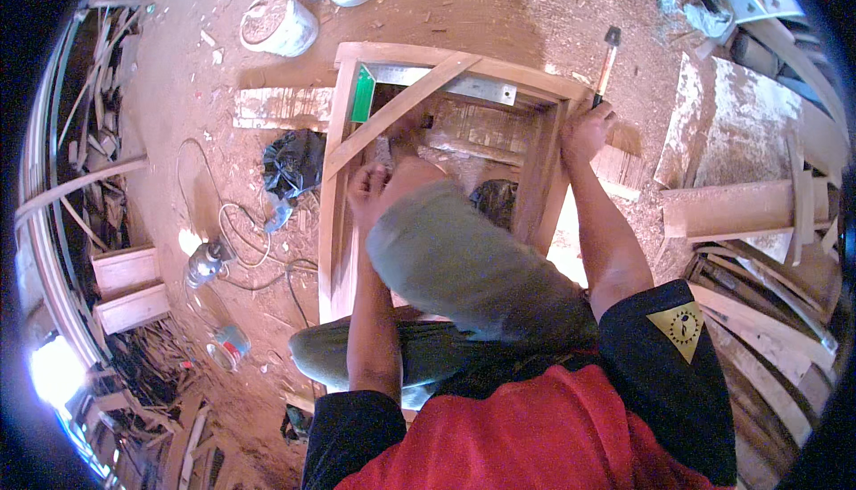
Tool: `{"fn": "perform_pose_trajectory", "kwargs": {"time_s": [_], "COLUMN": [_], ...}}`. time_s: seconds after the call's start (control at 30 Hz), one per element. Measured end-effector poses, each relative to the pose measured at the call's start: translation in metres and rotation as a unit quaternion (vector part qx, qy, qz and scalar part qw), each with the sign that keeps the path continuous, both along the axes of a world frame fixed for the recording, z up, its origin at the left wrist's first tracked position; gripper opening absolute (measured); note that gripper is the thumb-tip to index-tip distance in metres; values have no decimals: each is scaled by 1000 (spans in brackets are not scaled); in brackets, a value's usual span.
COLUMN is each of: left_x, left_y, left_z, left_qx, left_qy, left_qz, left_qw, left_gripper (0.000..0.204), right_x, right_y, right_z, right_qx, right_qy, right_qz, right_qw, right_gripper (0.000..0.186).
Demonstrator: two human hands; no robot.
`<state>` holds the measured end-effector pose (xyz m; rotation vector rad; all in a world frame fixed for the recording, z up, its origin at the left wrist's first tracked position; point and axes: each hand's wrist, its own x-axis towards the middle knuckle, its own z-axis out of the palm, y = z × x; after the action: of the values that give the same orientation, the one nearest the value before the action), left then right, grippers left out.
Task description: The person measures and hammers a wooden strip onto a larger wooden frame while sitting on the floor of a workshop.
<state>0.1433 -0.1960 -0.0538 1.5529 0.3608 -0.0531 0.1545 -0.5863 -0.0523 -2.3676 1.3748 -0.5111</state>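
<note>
A wooden frame (332, 222) lies before me with a diagonal wooden strip (406, 114) across its far left corner. Inside that corner rests a try square with a green stock (363, 95) and a metal blade. At the far right corner my right hand (588, 130) is closed around the dark grip of a hammer (606, 66), its head pointing away from me. My left hand (367, 189) is by the frame's left side, next to my bent knee, with fingers curled. Whether anything is in those fingers cannot be made out. My leg covers part of the frame's inside.
White buckets (279, 24) stand at the far left. A power tool (207, 263) with a looping cord and a black plastic bag (292, 163) lie left of the frame. Boards (731, 209) and wood scraps are piled along both sides; shavings cover the ground.
</note>
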Motion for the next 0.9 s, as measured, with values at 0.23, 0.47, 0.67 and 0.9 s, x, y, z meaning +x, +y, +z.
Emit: {"fn": "perform_pose_trajectory", "kwargs": {"time_s": [0.23,0.47,0.67,0.9], "left_x": [42,100,70,17], "left_y": [-40,-30,-47,-13], "left_z": [-32,-104,-49,-21], "left_qx": [-130,400,210,-425], "left_qy": [67,-286,-115,269], "left_qz": [-58,-74,-153,-85], "left_qw": [988,868,959,860], "left_gripper": [24,39,39,36], "right_x": [-11,8,-7,-3], "right_y": [-10,12,-7,-6], "right_z": [10,15,3,-3], "right_qx": [-28,24,49,32], "right_qy": [16,-15,11,-4], "right_qz": [28,16,3,11], "right_qw": [999,999,999,999], "right_gripper": [51,52,47,46]}}
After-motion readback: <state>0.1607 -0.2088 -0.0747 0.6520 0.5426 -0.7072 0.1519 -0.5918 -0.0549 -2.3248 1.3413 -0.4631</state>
